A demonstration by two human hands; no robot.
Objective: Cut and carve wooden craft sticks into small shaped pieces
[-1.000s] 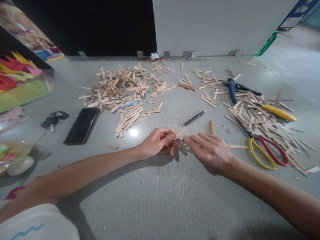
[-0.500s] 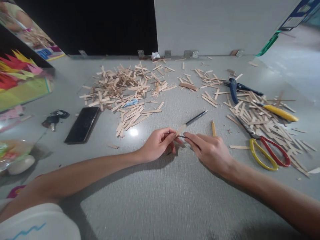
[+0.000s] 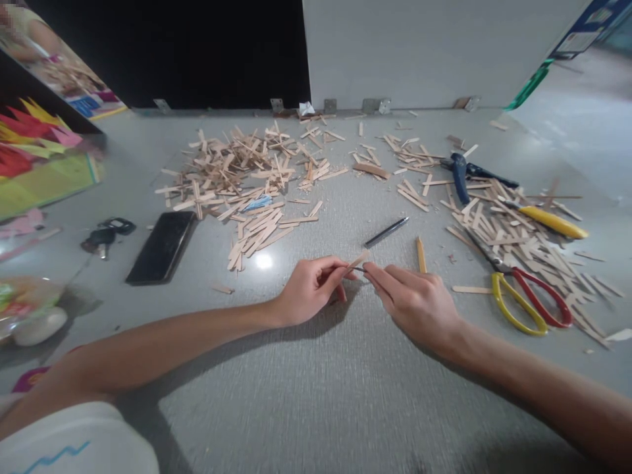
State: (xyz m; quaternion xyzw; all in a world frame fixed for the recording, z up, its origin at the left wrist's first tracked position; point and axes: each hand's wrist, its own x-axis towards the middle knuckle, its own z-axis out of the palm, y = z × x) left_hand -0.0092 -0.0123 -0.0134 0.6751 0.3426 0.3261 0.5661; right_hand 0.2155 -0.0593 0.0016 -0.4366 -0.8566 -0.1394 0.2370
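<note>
My left hand (image 3: 313, 289) pinches a small flat wooden craft stick (image 3: 360, 259) between thumb and fingers, its pale end sticking out to the upper right. Fingers closed, my right hand (image 3: 415, 299) grips a thin dark tool (image 3: 357, 268) whose tip meets the stick; most of it is hidden by the fingers, so its kind does not show. Just beyond both hands lies a dark pen (image 3: 387, 232). A yellow pencil-like stick (image 3: 421, 254) rests by my right knuckles.
Piles of craft sticks (image 3: 237, 161) lie at the back left and right. On the right are scissors (image 3: 518, 303), blue-handled pliers (image 3: 460, 178) and a yellow-handled tool (image 3: 555, 222). A phone (image 3: 162, 247) and keys (image 3: 105, 237) lie left. A black-and-white panel (image 3: 395, 52) stands behind.
The craft stick in my left hand has tilted and sits slightly lower, away from the pen. Both hands stay in nearly the same place, still gripping.
</note>
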